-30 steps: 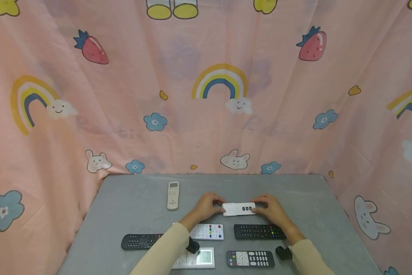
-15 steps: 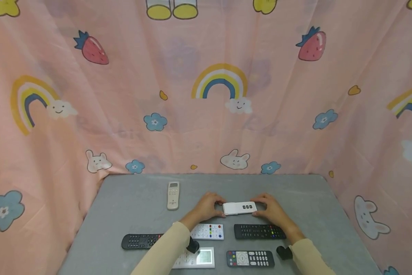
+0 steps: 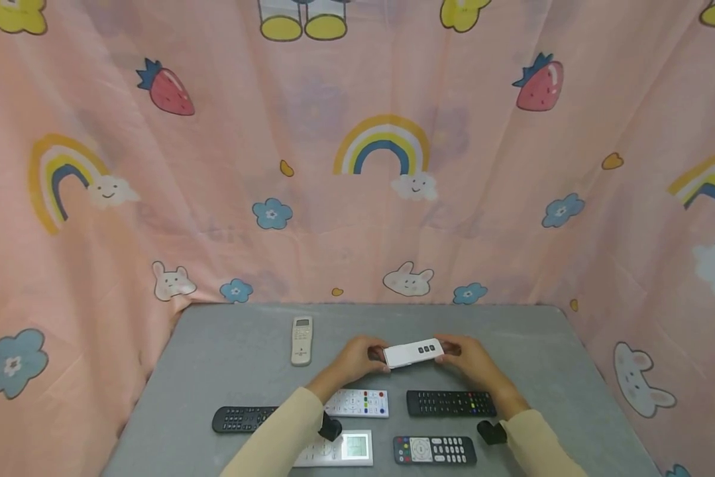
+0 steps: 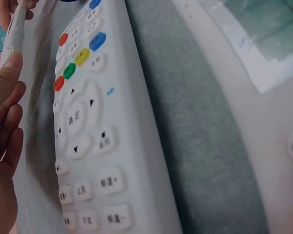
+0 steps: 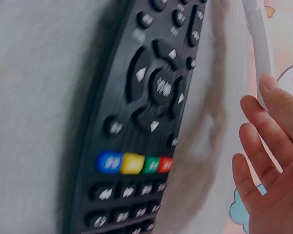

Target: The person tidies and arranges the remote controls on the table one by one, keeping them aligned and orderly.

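Note:
A slim white remote control (image 3: 413, 353) with three dark buttons hangs between both hands above the grey table, its right end higher. My left hand (image 3: 358, 356) pinches its left end between thumb and fingers. At the other end, my right hand (image 3: 467, 358) pinches it the same way. In the left wrist view, a white remote with coloured buttons (image 4: 88, 117) lies close beside the left hand (image 4: 5, 112). The right wrist view has a black remote (image 5: 146, 97) near the right hand (image 5: 273, 151), whose thumb and index finger grip the slim remote's edge (image 5: 261, 58).
A beige remote (image 3: 301, 341) lies at the back left. Nearer me are a black remote (image 3: 244, 419), partly behind the left sleeve, a white remote with a screen (image 3: 345, 449), and a dark grey remote (image 3: 435, 450). A pink patterned curtain (image 3: 381, 232) stands behind the table (image 3: 512, 331).
Both hands have lifted the slim white remote slightly and tilted it, right end up. The head view has shifted a little. The other remotes have stayed in place.

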{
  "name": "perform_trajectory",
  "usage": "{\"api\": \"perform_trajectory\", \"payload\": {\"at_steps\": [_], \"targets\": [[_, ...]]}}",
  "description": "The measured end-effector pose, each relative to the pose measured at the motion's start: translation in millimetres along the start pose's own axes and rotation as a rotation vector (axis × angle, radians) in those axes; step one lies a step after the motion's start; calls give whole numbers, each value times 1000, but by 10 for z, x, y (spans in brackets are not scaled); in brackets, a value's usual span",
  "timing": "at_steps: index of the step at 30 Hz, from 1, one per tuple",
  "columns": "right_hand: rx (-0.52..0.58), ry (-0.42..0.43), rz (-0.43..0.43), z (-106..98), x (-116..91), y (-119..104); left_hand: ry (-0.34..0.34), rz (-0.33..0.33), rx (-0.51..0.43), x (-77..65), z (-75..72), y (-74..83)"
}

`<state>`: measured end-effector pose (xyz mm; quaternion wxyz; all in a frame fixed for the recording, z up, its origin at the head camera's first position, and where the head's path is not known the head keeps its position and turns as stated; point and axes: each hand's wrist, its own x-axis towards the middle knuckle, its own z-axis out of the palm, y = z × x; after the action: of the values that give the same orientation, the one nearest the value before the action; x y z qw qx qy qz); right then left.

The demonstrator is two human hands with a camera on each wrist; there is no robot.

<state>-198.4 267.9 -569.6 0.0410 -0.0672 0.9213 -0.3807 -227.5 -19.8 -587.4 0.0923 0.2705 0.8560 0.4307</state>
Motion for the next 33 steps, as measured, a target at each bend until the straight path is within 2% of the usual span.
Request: {"api": "perform_trajectory", "payload": {"at_steps": [5, 15, 20, 23, 28, 33], "targets": [[47, 11, 14, 29, 62, -115, 50, 5, -111, -75, -56, -53], [179, 23, 74, 183, 304, -335, 166, -22, -161, -242, -279, -124], [248, 9, 54, 302, 401, -448, 226, -5, -142, -320, -374, -188], [285, -9, 44, 383, 457, -527, 250, -6, -92, -386, -435, -214], [305, -48, 9, 529, 586, -656, 283, -17, -15, -500, -522, -274], [335, -74, -17, 661, 730, -801, 326, -28, 4, -594, -608, -318]]}}
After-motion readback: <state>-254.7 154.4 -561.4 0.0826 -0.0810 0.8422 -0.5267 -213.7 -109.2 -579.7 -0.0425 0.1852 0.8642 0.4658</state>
